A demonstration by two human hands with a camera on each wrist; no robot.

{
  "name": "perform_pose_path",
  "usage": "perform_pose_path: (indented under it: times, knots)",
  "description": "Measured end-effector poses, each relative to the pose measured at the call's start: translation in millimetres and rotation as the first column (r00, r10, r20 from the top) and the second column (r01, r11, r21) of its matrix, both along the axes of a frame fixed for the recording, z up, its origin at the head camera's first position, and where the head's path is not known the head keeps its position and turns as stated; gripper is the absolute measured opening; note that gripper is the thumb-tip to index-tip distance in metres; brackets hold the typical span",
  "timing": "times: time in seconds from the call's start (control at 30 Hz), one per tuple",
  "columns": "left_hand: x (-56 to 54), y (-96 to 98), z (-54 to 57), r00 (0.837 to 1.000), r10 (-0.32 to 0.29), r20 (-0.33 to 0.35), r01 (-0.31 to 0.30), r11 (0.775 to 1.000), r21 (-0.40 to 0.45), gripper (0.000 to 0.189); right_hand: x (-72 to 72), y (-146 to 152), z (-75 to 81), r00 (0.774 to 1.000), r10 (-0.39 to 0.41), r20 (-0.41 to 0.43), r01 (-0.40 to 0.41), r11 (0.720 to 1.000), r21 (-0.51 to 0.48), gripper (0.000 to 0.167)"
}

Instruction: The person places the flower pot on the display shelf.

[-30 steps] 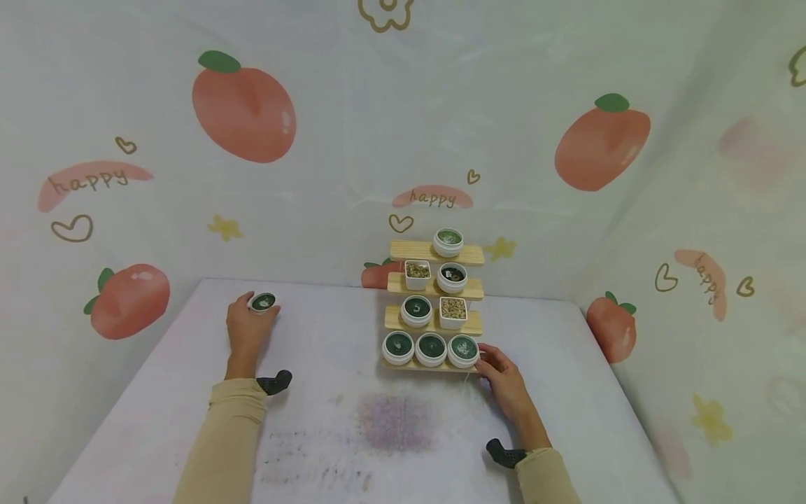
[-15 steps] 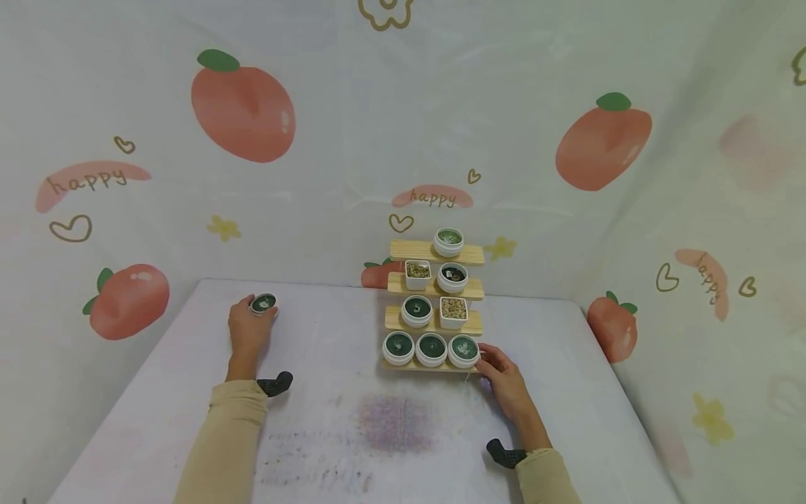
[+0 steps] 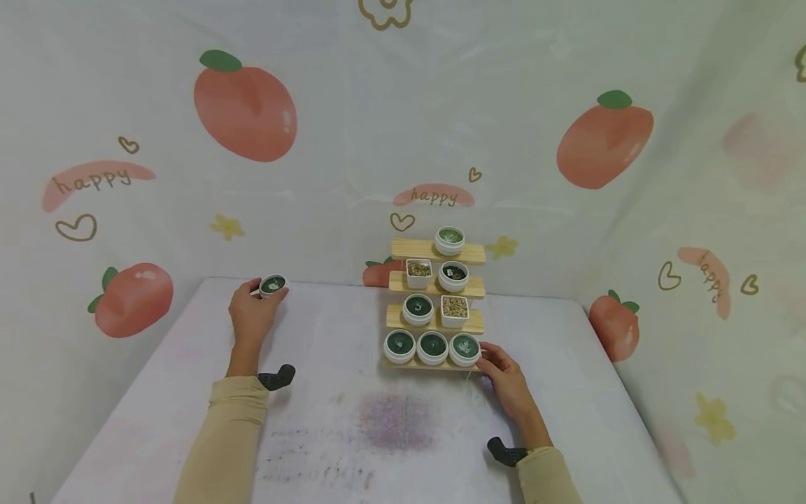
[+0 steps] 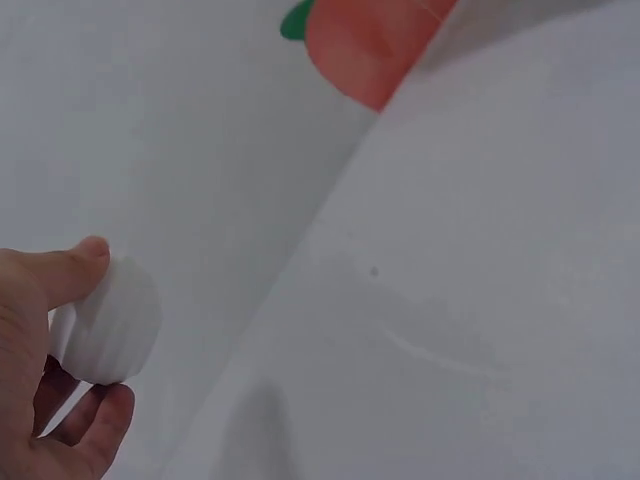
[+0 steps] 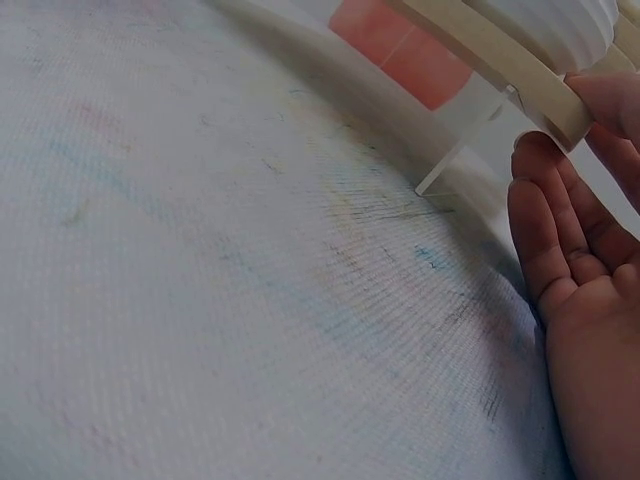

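Note:
In the head view my left hand (image 3: pixel 253 315) pinches a small round white pot (image 3: pixel 273 285) with a dark green top, near the table's back left. The left wrist view shows the pot's ribbed white side (image 4: pixel 112 322) between thumb and fingers; its top is hidden there. A tiered wooden stand (image 3: pixel 434 320) stands right of centre, bearing several white pots on its shelves. My right hand (image 3: pixel 506 378) grips the right end of the lowest shelf (image 5: pixel 545 105), thumb above and fingers below. Just above that thumb, in the right wrist view, sits a ribbed white pot (image 5: pixel 565 28).
Two square pots, one with tan bits (image 3: pixel 455 308) and one with greenish bits (image 3: pixel 418 270), share the middle shelves with round ones. Clear legs (image 5: pixel 462 145) hold the stand up. Behind the white tabletop (image 3: pixel 334 336) rises a fruit-print cloth wall (image 3: pixel 352 140).
My left hand has lifted the pot and carried it slightly away from me and to the right. The right hand has stayed at the shelf end.

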State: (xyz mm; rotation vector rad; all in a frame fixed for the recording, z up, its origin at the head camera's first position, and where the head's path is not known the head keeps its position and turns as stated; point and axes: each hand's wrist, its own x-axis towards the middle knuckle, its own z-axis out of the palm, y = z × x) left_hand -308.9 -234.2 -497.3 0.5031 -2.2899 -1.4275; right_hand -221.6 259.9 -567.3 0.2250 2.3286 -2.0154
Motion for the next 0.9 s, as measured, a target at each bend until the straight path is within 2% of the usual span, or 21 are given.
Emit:
perform_pose_path:
  times: [0.3, 0.5, 0.63, 0.77, 0.9]
  knots:
    - [0.9, 20.7, 40.5, 0.996, -0.035, -0.079, 0.042, 0.996, 0.084, 0.069, 0.7, 0, 1.4, 1.0, 0.003, 0.007, -0.003, 1.0, -0.02, 0.043]
    - [2.0, 39.6, 65.1, 0.985, -0.09, -0.148, 0.11, 0.984, 0.138, 0.067, 0.8, -1, 1.8, 1.0, -0.007, 0.01, 0.008, 1.0, -0.026, 0.043]
    - [0.1, 51.6, 78.9, 0.969, -0.134, -0.206, 0.17, 0.972, 0.165, 0.065, 1.8, 0, 1.0, 1.0, -0.013, 0.021, 0.013, 1.0, -0.025, 0.042]
    - [-0.8, 61.6, 91.0, 0.944, -0.192, -0.269, 0.238, 0.96, 0.149, 0.063, 2.6, -1, 2.1, 1.0, -0.015, 0.007, 0.016, 0.999, -0.035, 0.043]
    - [1.5, 71.3, 102.7, 0.924, -0.255, -0.284, 0.297, 0.947, 0.119, 0.061, 2.9, -1, 2.9, 1.0, -0.013, -0.014, 0.013, 0.999, -0.039, 0.042]
